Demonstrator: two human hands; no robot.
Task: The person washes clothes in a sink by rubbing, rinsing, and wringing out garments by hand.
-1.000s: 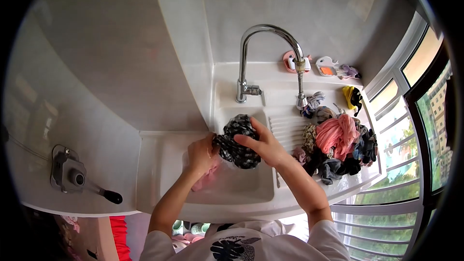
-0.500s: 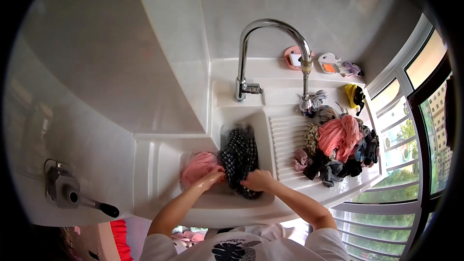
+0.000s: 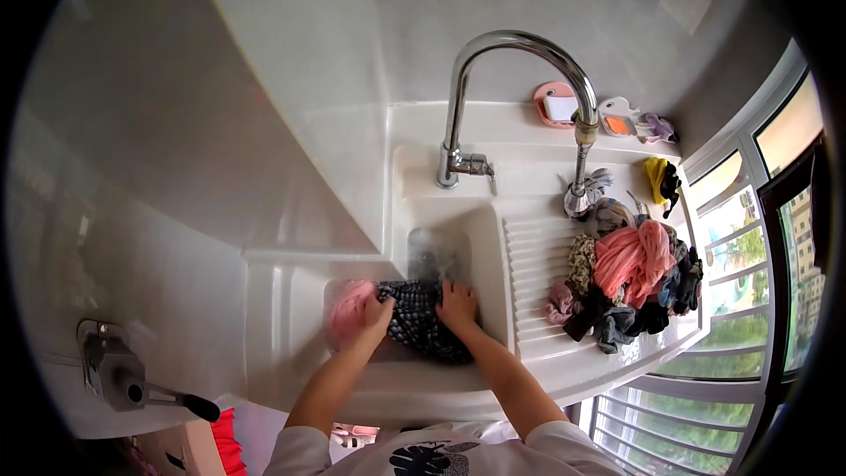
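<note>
A black and white checked cloth [image 3: 419, 322] lies spread low in the white sink basin [image 3: 489, 256]. My left hand [image 3: 379, 316] is closed on the cloth's left edge, beside a pink cloth [image 3: 351, 307] at the basin's left side. At the cloth's upper right, my right hand [image 3: 456, 304] rests on it with its fingers apart and pointing away from me. Behind the cloth, the basin's drain area looks wet and blurred.
A chrome faucet [image 3: 454, 110] arches over the ribbed washboard [image 3: 538, 273]. Piled clothes [image 3: 634, 260] lie on the right, with a yellow and black cloth [image 3: 661, 181] behind. Soap dishes [image 3: 553, 106] stand on the back ledge. A metal device with a lever [image 3: 119, 370] is at left.
The checked cloth, bunched up between my hands a second ago, is now lowered and spread in the basin. My right hand has moved forward from the cloth's near right edge, and the view has shifted.
</note>
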